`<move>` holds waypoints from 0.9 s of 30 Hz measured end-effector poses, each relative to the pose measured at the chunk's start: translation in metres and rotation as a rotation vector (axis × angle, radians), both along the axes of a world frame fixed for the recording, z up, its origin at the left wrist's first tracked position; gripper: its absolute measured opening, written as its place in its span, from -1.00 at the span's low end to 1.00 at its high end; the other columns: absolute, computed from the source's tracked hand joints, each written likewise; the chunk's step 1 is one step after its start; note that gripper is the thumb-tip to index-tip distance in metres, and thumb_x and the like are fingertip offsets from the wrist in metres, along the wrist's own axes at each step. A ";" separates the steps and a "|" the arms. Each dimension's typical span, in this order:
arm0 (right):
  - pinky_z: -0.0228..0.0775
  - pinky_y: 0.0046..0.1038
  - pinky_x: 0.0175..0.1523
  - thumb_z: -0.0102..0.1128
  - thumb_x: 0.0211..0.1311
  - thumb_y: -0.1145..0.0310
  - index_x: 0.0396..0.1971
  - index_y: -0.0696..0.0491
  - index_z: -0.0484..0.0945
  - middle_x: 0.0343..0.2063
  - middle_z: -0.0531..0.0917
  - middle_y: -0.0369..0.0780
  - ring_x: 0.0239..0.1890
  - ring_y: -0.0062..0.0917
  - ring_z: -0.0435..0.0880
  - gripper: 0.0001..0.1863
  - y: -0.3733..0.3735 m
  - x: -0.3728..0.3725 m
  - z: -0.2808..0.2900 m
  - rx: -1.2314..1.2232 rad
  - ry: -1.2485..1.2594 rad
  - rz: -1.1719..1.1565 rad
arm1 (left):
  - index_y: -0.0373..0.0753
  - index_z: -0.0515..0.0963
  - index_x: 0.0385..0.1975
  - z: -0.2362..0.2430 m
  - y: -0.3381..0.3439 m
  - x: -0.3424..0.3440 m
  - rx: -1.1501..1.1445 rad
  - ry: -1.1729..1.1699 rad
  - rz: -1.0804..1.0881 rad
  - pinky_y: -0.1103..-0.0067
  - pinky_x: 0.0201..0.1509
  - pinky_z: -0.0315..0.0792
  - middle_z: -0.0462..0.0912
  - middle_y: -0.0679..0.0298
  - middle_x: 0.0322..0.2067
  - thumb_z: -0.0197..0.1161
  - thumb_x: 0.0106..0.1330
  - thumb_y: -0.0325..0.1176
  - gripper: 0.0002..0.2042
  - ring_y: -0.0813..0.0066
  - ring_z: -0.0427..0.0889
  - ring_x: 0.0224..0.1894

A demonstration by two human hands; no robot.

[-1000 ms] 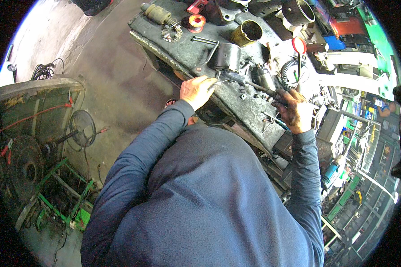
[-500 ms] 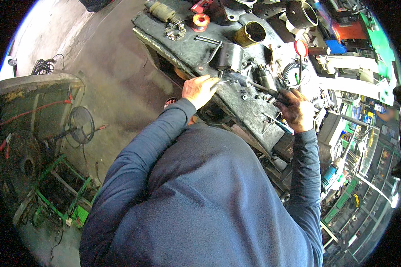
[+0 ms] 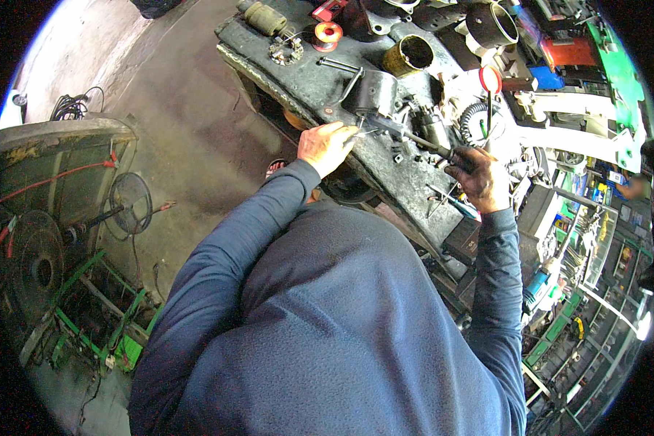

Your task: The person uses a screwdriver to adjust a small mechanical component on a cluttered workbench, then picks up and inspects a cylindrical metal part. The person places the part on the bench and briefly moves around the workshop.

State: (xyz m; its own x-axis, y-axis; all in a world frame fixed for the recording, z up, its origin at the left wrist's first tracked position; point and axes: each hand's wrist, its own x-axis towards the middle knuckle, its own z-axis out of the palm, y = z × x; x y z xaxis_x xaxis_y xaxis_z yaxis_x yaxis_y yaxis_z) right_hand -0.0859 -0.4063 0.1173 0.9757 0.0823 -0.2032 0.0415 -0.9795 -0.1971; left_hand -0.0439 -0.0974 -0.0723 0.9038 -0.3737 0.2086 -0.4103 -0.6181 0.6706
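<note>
At the near edge of the steel workbench (image 3: 429,211), my left hand (image 3: 322,151) pinches a small, thin metal piece (image 3: 363,129). My right hand (image 3: 479,176) is closed round the handle of a long dark tool (image 3: 421,139), whose shaft slants left to a flat end beside my left fingertips. A dark metal cylinder (image 3: 374,94) lies just beyond that end. A smaller cylindrical part (image 3: 434,129), loose bits and a black toothed ring (image 3: 472,123) lie around the tool. A red-rimmed round object on a stem (image 3: 490,78) stands above my right hand.
An open yellowish can (image 3: 407,57), an orange spool (image 3: 327,38), a motor-like part (image 3: 267,20) and other housings crowd the back. A blue power tool (image 3: 536,289) is at right. A panel with red cables (image 3: 65,167) and a green frame (image 3: 127,327) stand left, beside the concrete floor (image 3: 182,123).
The bench has shifted slightly right and up in the view. My right hand has crept a little upward with the tool. My left hand keeps much the same grip and place.
</note>
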 end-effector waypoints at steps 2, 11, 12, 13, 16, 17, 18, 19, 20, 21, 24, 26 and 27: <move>0.55 -0.22 -0.14 0.56 0.05 0.08 -0.12 0.02 0.72 -0.32 0.72 -0.12 -0.27 -0.18 0.74 -0.55 -0.006 0.002 -0.004 0.020 -0.017 0.021 | 0.00 0.71 -0.09 -0.001 -0.001 0.000 0.005 0.011 0.003 0.35 -0.21 0.63 0.69 0.34 -0.29 0.30 0.32 -0.18 -0.78 0.23 0.73 -0.28; 0.56 -0.23 -0.14 0.54 0.06 0.05 -0.11 0.05 0.72 -0.34 0.74 -0.09 -0.27 -0.21 0.76 -0.53 -0.015 0.003 -0.012 0.177 0.087 -0.108 | 0.00 0.70 -0.10 0.000 -0.003 0.001 -0.007 0.029 0.003 0.34 -0.19 0.63 0.70 0.32 -0.27 0.28 0.35 -0.17 -0.79 0.21 0.74 -0.27; 0.56 -0.23 -0.14 0.53 0.06 0.05 -0.11 0.04 0.72 -0.34 0.74 -0.10 -0.27 -0.20 0.76 -0.53 -0.014 0.002 -0.012 0.182 0.098 -0.116 | 0.00 0.70 -0.11 0.001 -0.003 0.001 -0.007 0.039 0.002 0.34 -0.19 0.63 0.71 0.32 -0.27 0.28 0.35 -0.16 -0.79 0.21 0.74 -0.26; 0.57 -0.22 -0.15 0.53 0.07 0.05 -0.11 0.03 0.71 -0.33 0.75 -0.10 -0.26 -0.20 0.76 -0.53 -0.014 0.001 -0.013 0.188 0.108 -0.125 | 0.00 0.71 -0.11 0.001 -0.003 0.001 -0.007 0.048 0.002 0.33 -0.19 0.63 0.71 0.32 -0.26 0.28 0.35 -0.15 -0.79 0.20 0.74 -0.26; 0.58 -0.22 -0.14 0.52 0.07 0.04 -0.10 -0.01 0.71 -0.30 0.75 -0.12 -0.25 -0.17 0.76 -0.55 -0.009 -0.004 -0.009 0.121 0.035 -0.079 | 0.01 0.71 -0.10 0.004 -0.003 0.002 -0.021 0.047 0.005 0.33 -0.18 0.63 0.72 0.32 -0.26 0.28 0.36 -0.14 -0.79 0.19 0.74 -0.26; 0.58 -0.22 -0.14 0.52 0.07 0.04 -0.10 -0.02 0.72 -0.28 0.75 -0.12 -0.24 -0.17 0.76 -0.55 -0.005 -0.005 -0.006 0.085 -0.006 -0.053 | 0.01 0.71 -0.10 0.003 -0.003 0.002 -0.020 0.051 0.008 0.33 -0.19 0.63 0.72 0.32 -0.25 0.27 0.36 -0.13 -0.79 0.19 0.74 -0.25; 0.58 -0.26 -0.11 0.54 0.07 0.11 -0.09 0.03 0.71 -0.27 0.75 -0.12 -0.23 -0.19 0.76 -0.55 -0.001 -0.005 -0.003 0.042 -0.012 -0.036 | 0.02 0.71 -0.10 0.003 -0.003 0.002 -0.017 0.053 0.011 0.33 -0.19 0.63 0.72 0.32 -0.25 0.27 0.36 -0.13 -0.79 0.19 0.74 -0.25; 0.59 -0.29 -0.09 0.56 0.06 0.18 -0.07 0.07 0.70 -0.26 0.75 -0.12 -0.21 -0.22 0.77 -0.55 0.004 -0.005 0.001 0.000 -0.018 -0.020 | 0.02 0.71 -0.10 0.003 -0.003 0.002 -0.014 0.056 0.013 0.33 -0.19 0.63 0.72 0.32 -0.25 0.27 0.36 -0.12 -0.78 0.19 0.74 -0.25; 0.59 -0.33 -0.06 0.58 0.06 0.25 -0.06 0.12 0.70 -0.25 0.75 -0.11 -0.20 -0.24 0.77 -0.54 0.006 -0.004 0.002 -0.043 -0.024 -0.004 | 0.02 0.72 -0.10 0.001 -0.003 0.002 -0.025 0.052 0.015 0.33 -0.19 0.63 0.72 0.32 -0.25 0.27 0.37 -0.12 -0.78 0.19 0.74 -0.25; 0.59 -0.32 -0.07 0.58 0.05 0.23 -0.07 0.11 0.70 -0.24 0.74 -0.12 -0.19 -0.22 0.76 -0.54 0.006 -0.005 0.002 -0.033 -0.034 -0.003 | 0.02 0.72 -0.10 0.000 -0.003 0.003 -0.037 0.047 0.015 0.33 -0.19 0.63 0.72 0.33 -0.24 0.27 0.37 -0.12 -0.78 0.19 0.74 -0.25; 0.59 -0.30 -0.07 0.58 0.03 0.19 -0.08 0.08 0.70 -0.24 0.74 -0.13 -0.18 -0.20 0.75 -0.54 0.004 -0.008 0.001 0.002 -0.046 -0.009 | 0.02 0.72 -0.10 0.001 -0.002 0.003 -0.037 0.047 0.013 0.33 -0.19 0.63 0.73 0.33 -0.23 0.27 0.37 -0.13 -0.78 0.19 0.74 -0.25; 0.59 -0.30 -0.07 0.58 0.04 0.18 -0.07 0.07 0.70 -0.23 0.74 -0.14 -0.17 -0.22 0.75 -0.54 0.005 -0.009 0.000 0.031 -0.033 -0.026 | 0.01 0.72 -0.11 0.003 -0.002 0.003 -0.031 0.051 0.012 0.33 -0.19 0.63 0.73 0.33 -0.23 0.27 0.37 -0.13 -0.79 0.19 0.74 -0.25; 0.59 -0.30 -0.07 0.58 0.04 0.18 -0.07 0.06 0.71 -0.24 0.74 -0.15 -0.18 -0.21 0.75 -0.54 0.004 -0.009 -0.001 0.029 -0.043 -0.020 | 0.01 0.72 -0.11 0.003 -0.002 0.003 -0.030 0.054 0.013 0.33 -0.19 0.63 0.73 0.33 -0.23 0.27 0.37 -0.13 -0.79 0.19 0.74 -0.26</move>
